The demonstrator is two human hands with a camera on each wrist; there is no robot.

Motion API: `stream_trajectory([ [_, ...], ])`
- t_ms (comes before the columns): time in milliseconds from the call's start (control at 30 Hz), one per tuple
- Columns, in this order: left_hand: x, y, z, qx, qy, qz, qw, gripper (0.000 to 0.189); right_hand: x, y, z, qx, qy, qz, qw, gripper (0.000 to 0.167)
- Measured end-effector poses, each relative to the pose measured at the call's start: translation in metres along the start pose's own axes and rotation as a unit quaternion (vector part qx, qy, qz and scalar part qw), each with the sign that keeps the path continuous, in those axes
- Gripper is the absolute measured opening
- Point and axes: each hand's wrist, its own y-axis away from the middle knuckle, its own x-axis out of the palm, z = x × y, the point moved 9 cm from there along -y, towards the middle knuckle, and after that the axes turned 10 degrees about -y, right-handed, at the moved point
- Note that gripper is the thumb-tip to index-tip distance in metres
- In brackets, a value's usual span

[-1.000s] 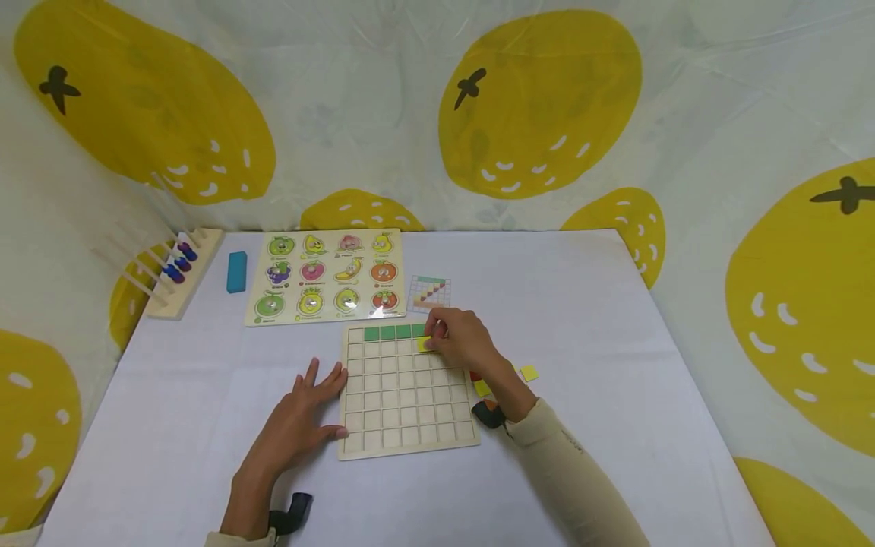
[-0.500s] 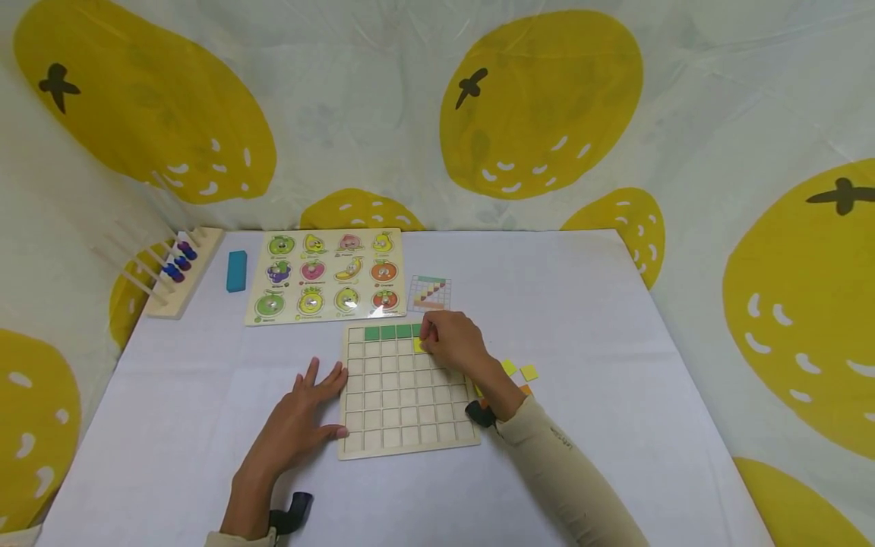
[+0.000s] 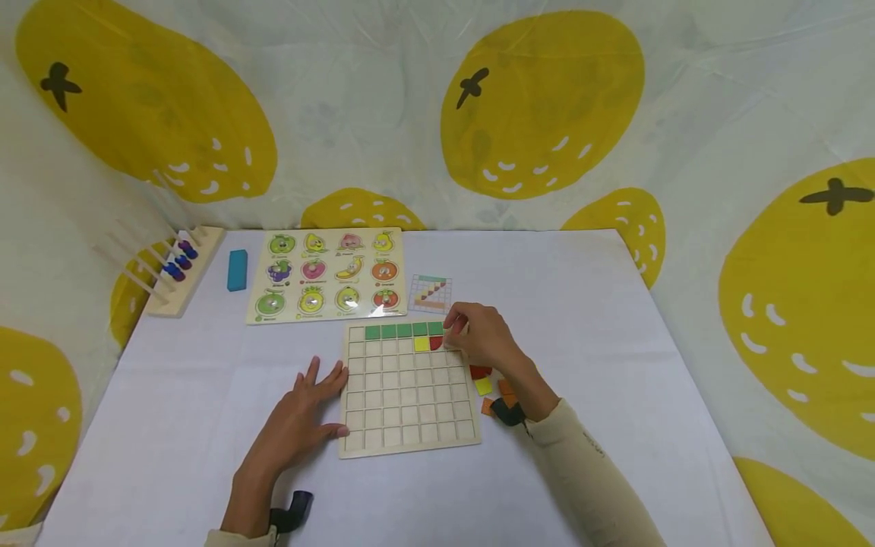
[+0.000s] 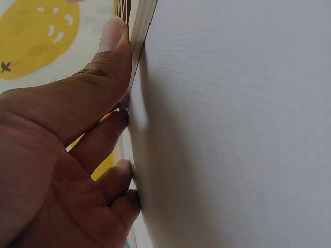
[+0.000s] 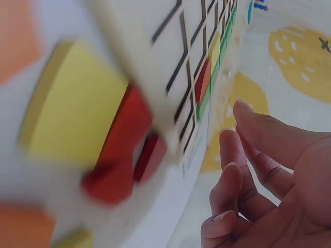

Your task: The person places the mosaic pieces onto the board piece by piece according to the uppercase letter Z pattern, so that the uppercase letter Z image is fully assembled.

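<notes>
Left hand flat, fingers spread, pressing grid board edge; right hand loosely curled, empty, over its top-right corner.

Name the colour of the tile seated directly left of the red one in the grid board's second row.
Yellow tile; the head view shows it best.

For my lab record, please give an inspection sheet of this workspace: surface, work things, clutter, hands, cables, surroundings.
Surface: white table.
Work things: grid board with green tiles in the top row, one yellow tile and one red tile below them.
Clutter: loose tiles, fruit puzzle, pattern card, blue block, peg rack.
Hands: left hand flat at the board edge; right hand at the top right corner.
Cables: nothing seen.
Surroundings: lemon-print cloth.
</notes>
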Motion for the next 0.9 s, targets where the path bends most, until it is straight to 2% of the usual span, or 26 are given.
stream_trajectory([
  [267,0.001,-0.001,0.002,-0.003,-0.008,0.002,1.0000,0.107,-0.025,0.013,-0.026,0.033,0.010,-0.009,0.9994,0.013],
  [467,0.000,-0.001,0.002,-0.005,-0.006,0.003,1.0000,0.106,-0.020,0.017,-0.044,0.071,0.020,0.016,0.9972,0.021],
  [567,0.000,0.000,0.001,-0.005,-0.004,0.002,1.0000,0.106,-0.014,0.017,-0.046,0.067,0.026,0.025,0.9971,0.021],
  [700,0.001,0.000,0.001,-0.005,-0.001,0.000,1.0000,0.106,-0.010,0.017,-0.046,0.056,0.034,0.015,0.9977,0.019],
  [900,-0.001,0.001,0.002,-0.005,-0.001,-0.002,1.0000,0.106,-0.016,0.019,-0.044,0.051,0.014,-0.004,0.9986,0.018],
])
